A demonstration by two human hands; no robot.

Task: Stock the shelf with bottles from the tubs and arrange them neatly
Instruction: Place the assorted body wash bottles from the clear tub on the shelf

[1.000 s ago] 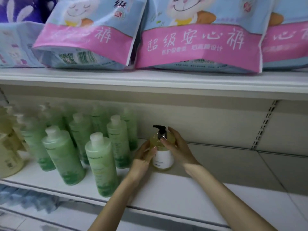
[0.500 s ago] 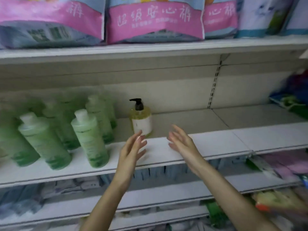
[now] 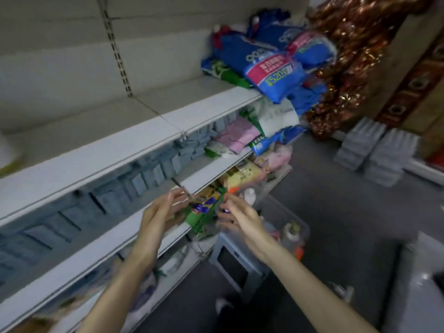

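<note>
In the tub (image 3: pixel 303 230) at three o'clock from the empty, slack-fingered left grip (image 3: pixel 158 217) and right grip (image 3: pixel 240 219), bottles (image 3: pixel 291 234) look rigid, slick and weighty: clasp the body.

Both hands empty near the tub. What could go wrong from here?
1. The clear tub appears perched on a grey stool; tugging a bottle out could tip it.
2. The blue bags piled at the shelf end overhang its edge; bottles pushed against them may knock them down.
</note>
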